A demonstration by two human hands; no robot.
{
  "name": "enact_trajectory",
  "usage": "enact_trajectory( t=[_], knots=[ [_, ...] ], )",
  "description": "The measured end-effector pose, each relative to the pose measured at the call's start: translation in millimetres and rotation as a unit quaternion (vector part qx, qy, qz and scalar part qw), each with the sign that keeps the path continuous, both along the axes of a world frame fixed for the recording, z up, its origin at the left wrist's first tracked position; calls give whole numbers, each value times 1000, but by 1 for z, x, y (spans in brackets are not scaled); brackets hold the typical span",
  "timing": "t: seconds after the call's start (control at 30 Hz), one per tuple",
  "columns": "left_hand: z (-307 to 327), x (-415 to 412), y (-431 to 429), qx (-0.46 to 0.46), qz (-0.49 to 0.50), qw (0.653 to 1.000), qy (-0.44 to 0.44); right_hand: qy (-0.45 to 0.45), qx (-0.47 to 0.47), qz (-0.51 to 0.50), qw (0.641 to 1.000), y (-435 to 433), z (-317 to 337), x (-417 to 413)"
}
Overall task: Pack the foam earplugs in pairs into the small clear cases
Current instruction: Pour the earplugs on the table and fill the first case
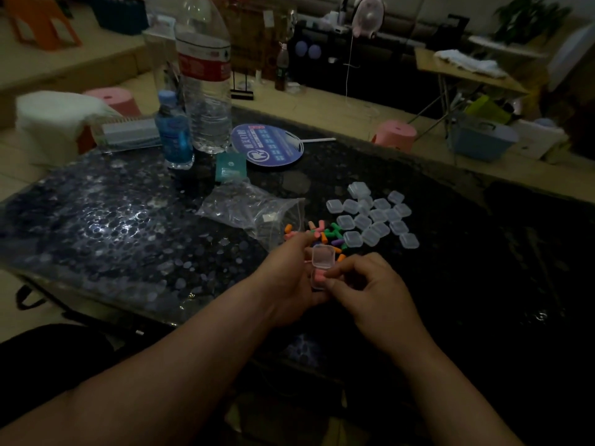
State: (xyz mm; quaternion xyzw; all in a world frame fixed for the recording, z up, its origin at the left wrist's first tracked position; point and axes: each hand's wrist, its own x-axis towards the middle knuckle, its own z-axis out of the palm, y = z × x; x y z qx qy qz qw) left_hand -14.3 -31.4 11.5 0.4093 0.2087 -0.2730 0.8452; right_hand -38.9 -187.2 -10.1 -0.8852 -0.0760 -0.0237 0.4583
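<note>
My left hand (289,281) holds a small clear case (322,262) with its lid standing open, just above the dark table. A pink earplug (318,279) lies in the case's lower half. My right hand (367,284) pinches that earplug at the case with fingertips and thumb. Just beyond my hands lies a loose pile of coloured foam earplugs (322,235): orange, pink, green, purple. To the right of the pile sit several shut clear cases (373,217) in a cluster.
A crumpled clear plastic bag (254,210) lies left of the pile. Behind it stand a teal packet (230,167), a blue round fan (270,144), a small blue bottle (174,136) and a large water bottle (206,82). The dark table's (483,268) near edge is below my hands.
</note>
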Motion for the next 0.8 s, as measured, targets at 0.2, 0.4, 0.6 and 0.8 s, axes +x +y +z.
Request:
enact_trajectory(
  t=[0.2,0.4,0.6,0.8],
  knots=[
    [-3,1,2,6,-21,1000,-6,25,11,-7,1000,-2,-6,2],
    [-3,2,4,6,-30,999,-15,52,65,-9,996,-16,-5,11],
    [-5,1,3,16,-49,998,-28,30,-41,100,994,-15,-3,12],
    [-10,3,5,23,-58,997,-33,-45,-65,70,994,-10,-1,4]
  ],
)
